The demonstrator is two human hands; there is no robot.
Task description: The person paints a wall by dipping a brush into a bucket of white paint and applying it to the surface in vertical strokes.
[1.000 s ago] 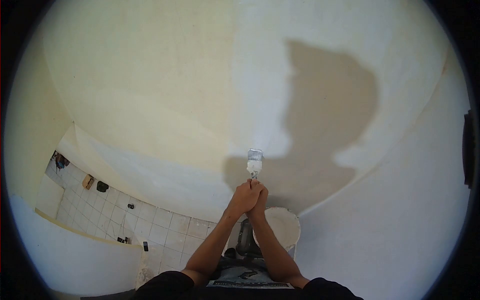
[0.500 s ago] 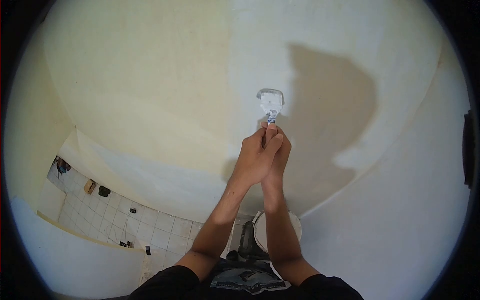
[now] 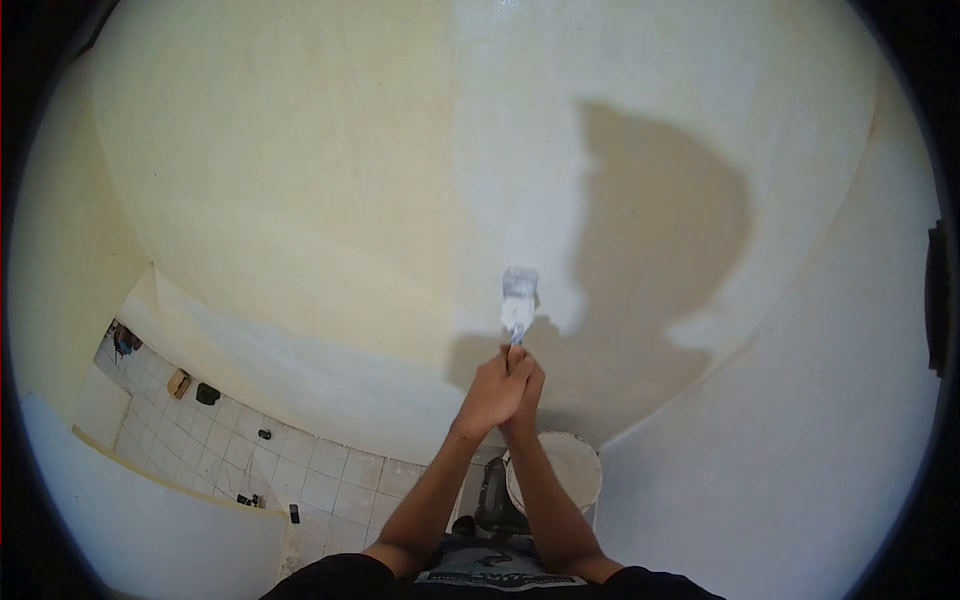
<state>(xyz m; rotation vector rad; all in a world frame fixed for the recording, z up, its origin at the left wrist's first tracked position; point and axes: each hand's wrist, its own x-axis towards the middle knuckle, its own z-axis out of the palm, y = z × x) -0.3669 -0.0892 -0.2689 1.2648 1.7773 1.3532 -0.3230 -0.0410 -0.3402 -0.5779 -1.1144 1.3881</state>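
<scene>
A paintbrush [image 3: 519,297] with white-smeared bristles and ferrule points up the wall [image 3: 330,180]. Its bristles seem to lie against the whiter painted stretch, just right of the border with the pale yellow part. My left hand [image 3: 487,397] and my right hand [image 3: 526,400] are clasped together round its handle, fingers closed. Only a short piece of the handle shows above them; the rest is hidden inside the grip. Below my right forearm stands a round bucket [image 3: 592,447] with a pale, whitish top, partly covered by the arm.
A dark object [image 3: 492,490] sits left of the bucket. Across the tiled floor [image 3: 325,458] lie a brown block [image 3: 178,383], a dark bundle [image 3: 207,393] and a phone-like item [image 3: 294,513]. A low partition [image 3: 170,510] runs at lower left; another wall [image 3: 770,440] closes the right side.
Both hands have come down and slightly left together, still gripping the paintbrush. The brush head has slid lower along the whiter part of the wall.
</scene>
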